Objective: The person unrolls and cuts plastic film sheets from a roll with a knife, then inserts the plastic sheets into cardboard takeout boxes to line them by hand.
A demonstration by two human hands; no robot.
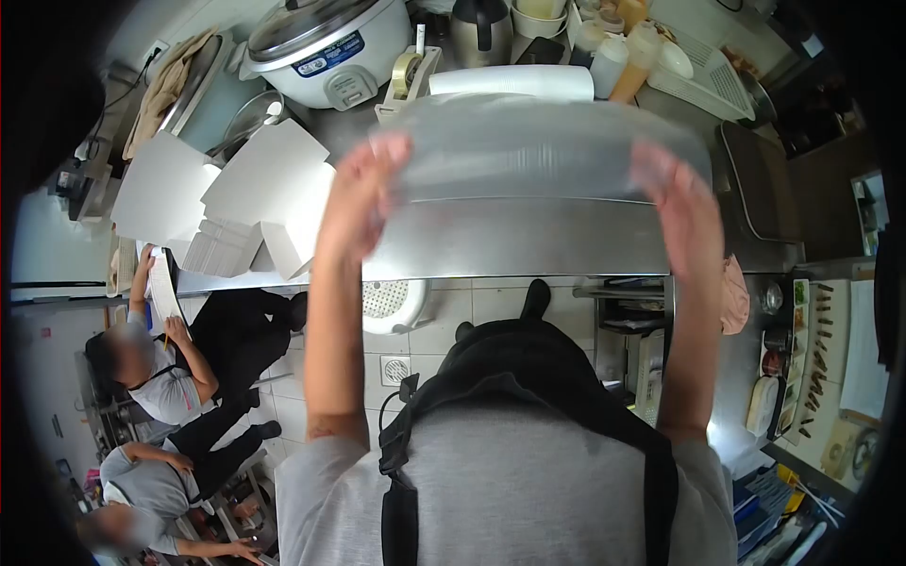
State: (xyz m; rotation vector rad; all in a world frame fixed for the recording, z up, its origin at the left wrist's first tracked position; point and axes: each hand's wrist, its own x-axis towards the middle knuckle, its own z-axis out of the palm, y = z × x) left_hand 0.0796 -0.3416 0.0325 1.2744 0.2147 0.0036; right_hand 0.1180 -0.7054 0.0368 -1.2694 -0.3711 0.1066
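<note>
A wide sheet of clear plastic film point(528, 151), blurred by motion, stretches between my two hands above the steel counter point(510, 236). My left hand point(373, 184) grips the film's left end with fingers closed. At the other end my right hand point(675, 189) pinches the film, its fingertips smeared. Just behind the film lies a white roll point(510, 82) across the counter. Open white cardboard boxes point(274, 179) stand to the left of my left hand.
A large rice cooker point(326, 52), a tape dispenser point(408, 80), a steel jug point(481, 33) and sauce bottles point(637, 57) line the back. A white basket point(703, 75) is at the back right. Two people sit at the lower left. A white stool point(392, 304) stands below the counter edge.
</note>
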